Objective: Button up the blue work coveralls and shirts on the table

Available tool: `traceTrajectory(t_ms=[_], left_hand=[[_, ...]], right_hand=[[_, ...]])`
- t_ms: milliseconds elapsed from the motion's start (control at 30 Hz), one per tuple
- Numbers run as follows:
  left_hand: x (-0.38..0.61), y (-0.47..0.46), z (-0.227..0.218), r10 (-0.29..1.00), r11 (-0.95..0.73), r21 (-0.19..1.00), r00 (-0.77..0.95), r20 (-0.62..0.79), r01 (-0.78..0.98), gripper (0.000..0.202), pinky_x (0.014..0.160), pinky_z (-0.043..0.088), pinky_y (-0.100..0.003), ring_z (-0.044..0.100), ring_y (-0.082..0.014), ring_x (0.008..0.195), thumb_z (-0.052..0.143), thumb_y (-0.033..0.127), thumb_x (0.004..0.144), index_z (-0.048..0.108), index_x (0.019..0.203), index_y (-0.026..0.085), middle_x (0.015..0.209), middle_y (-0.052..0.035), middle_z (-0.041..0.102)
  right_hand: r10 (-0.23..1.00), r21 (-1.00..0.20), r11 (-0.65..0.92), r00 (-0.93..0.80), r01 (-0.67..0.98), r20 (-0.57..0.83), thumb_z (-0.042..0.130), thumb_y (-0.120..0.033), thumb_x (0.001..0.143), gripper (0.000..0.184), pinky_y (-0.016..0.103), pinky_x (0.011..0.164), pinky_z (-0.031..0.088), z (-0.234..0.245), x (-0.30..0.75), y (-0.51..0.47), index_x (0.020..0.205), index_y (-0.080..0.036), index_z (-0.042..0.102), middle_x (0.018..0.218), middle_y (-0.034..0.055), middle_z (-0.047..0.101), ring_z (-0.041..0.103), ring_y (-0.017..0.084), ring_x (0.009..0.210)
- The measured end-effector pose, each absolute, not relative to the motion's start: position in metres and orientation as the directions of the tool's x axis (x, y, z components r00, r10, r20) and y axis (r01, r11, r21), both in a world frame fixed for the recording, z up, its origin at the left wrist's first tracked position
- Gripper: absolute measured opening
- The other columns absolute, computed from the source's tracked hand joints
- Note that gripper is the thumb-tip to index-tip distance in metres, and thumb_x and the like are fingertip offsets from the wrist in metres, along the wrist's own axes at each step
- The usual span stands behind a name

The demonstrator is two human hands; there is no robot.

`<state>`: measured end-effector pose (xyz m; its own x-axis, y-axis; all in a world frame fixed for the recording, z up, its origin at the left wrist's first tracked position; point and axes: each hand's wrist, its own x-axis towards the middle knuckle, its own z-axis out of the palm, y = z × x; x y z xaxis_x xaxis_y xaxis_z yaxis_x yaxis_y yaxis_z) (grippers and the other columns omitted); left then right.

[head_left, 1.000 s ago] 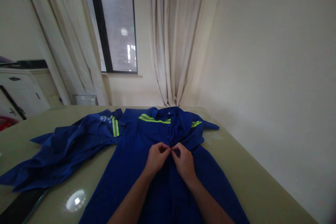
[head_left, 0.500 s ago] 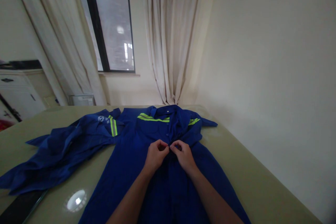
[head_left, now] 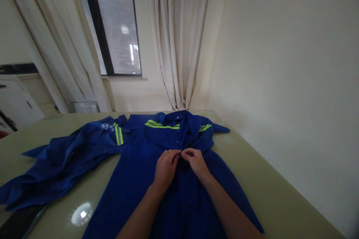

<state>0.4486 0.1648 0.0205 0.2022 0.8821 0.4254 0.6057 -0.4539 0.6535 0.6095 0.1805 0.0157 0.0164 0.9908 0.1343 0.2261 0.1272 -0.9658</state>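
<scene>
A blue work jacket with yellow-green reflective stripes lies spread on the table, collar towards the far edge. At its front opening, my left hand is closed on the fabric edge, fingers bent over it. Right beside it, my right hand pinches the front placket between thumb and fingertips. The two sets of fingertips almost meet, and the exact spot they grip, perhaps with a button, is hidden. Small buttons show on the placket above my hands.
A second blue garment with a striped band and white logo lies crumpled on the left of the greenish table. A dark flat object sits under its lower end. Beyond are curtains, a window, a white cabinet and a wall at right.
My left fingers have flattened and turned over the fabric edge, where they were curled in a pinch before. My right hand keeps its pinch. The view has shifted slightly.
</scene>
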Motion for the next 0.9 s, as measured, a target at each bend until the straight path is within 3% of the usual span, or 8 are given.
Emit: traceTrajectory(t_ms=[200, 300, 467, 567, 700, 733, 833, 900], left_hand=[[0.449, 0.164, 0.023, 0.91, -0.391, 0.573, 0.207, 0.36, 0.72, 0.03, 0.085, 0.048, -0.034, 0.066, -0.0223, 0.092, 0.041, 0.027, 0.103, 0.07, 0.102, 0.022, 0.098, -0.0059, 0.074], [0.449, 0.157, 0.022, 0.913, -0.337, 0.428, 0.181, 0.365, 0.839, 0.029, 0.086, 0.045, -0.036, 0.063, -0.0251, 0.1, 0.039, 0.019, 0.102, 0.064, 0.115, 0.018, 0.108, -0.0087, 0.071], [0.442, 0.132, 0.023, 0.905, -0.268, 0.161, 0.191, 0.381, 0.95, 0.02, 0.084, 0.044, -0.04, 0.058, -0.0294, 0.102, 0.047, 0.028, 0.1, 0.063, 0.103, 0.018, 0.105, -0.0091, 0.065], [0.435, 0.114, 0.024, 0.921, -0.302, 0.108, 0.26, 0.289, 0.947, 0.023, 0.08, 0.046, -0.038, 0.061, -0.0279, 0.098, 0.041, 0.024, 0.102, 0.063, 0.1, 0.019, 0.101, -0.0081, 0.067], [0.429, 0.081, 0.022, 0.932, -0.34, 0.113, 0.318, 0.174, 0.934, 0.028, 0.078, 0.048, -0.036, 0.065, -0.0254, 0.095, 0.036, 0.015, 0.102, 0.064, 0.103, 0.019, 0.102, -0.0083, 0.069], [0.428, 0.072, 0.022, 0.933, -0.344, 0.12, 0.325, 0.151, 0.931, 0.028, 0.077, 0.049, -0.035, 0.066, -0.0249, 0.095, 0.036, 0.014, 0.101, 0.064, 0.104, 0.019, 0.103, -0.0085, 0.069], [0.426, 0.053, 0.025, 0.941, -0.337, 0.146, 0.327, 0.087, 0.93, 0.025, 0.071, 0.049, -0.032, 0.068, -0.0245, 0.094, 0.041, 0.013, 0.098, 0.065, 0.104, 0.021, 0.104, -0.0079, 0.07], [0.427, 0.05, 0.03, 0.946, -0.323, 0.181, 0.318, 0.056, 0.929, 0.023, 0.068, 0.048, -0.032, 0.07, -0.0243, 0.09, 0.042, 0.017, 0.097, 0.065, 0.1, 0.022, 0.099, -0.0067, 0.071]], right_hand=[[0.958, -0.898, 0.242, 0.054, 0.367, 0.28, 0.055, -0.029, 0.083, 0.024, 0.032, 0.077, 0.051, 0.015, 0.604, 0.167, 0.094, -0.018, 0.073, 0.088, 0.0055, 0.074, 0.066, 0.021, 0.081], [0.91, -0.807, 0.302, 0.099, 0.508, 0.403, 0.054, -0.021, 0.079, 0.036, 0.033, 0.086, 0.052, 0.012, 0.601, 0.159, 0.113, -0.019, 0.066, 0.102, 0.0068, 0.071, 0.066, 0.022, 0.094], [0.944, -0.755, 0.19, 0.094, 0.627, 0.315, 0.056, -0.016, 0.078, 0.047, 0.028, 0.075, 0.05, 0.011, 0.6, 0.142, 0.125, -0.019, 0.055, 0.092, 0.0033, 0.069, 0.068, 0.019, 0.081], [0.958, -0.693, 0.149, 0.07, 0.706, 0.277, 0.057, -0.015, 0.08, 0.04, 0.026, 0.07, 0.046, 0.016, 0.598, 0.121, 0.119, -0.021, 0.058, 0.088, 0.0023, 0.071, 0.068, 0.019, 0.077], [0.977, -0.589, 0.116, 0.017, 0.8, 0.214, 0.06, -0.028, 0.087, 0.011, 0.027, 0.063, 0.039, 0.023, 0.598, 0.088, 0.097, -0.024, 0.065, 0.078, 0.0028, 0.072, 0.068, 0.021, 0.07], [0.982, -0.572, 0.093, 0.018, 0.815, 0.186, 0.061, -0.036, 0.089, 0.013, 0.028, 0.062, 0.038, 0.025, 0.6, 0.084, 0.089, -0.024, 0.066, 0.075, 0.0038, 0.072, 0.068, 0.022, 0.069], [0.988, -0.543, -0.01, 0.091, 0.839, 0.123, 0.058, -0.062, 0.091, 0.044, 0.029, 0.059, 0.036, 0.032, 0.608, 0.086, 0.07, -0.024, 0.067, 0.072, 0.0089, 0.071, 0.068, 0.026, 0.068], [0.979, -0.548, -0.058, 0.154, 0.835, 0.131, 0.056, -0.058, 0.094, 0.044, 0.029, 0.059, 0.036, 0.035, 0.613, 0.097, 0.07, -0.023, 0.069, 0.076, 0.0102, 0.073, 0.069, 0.025, 0.071]])
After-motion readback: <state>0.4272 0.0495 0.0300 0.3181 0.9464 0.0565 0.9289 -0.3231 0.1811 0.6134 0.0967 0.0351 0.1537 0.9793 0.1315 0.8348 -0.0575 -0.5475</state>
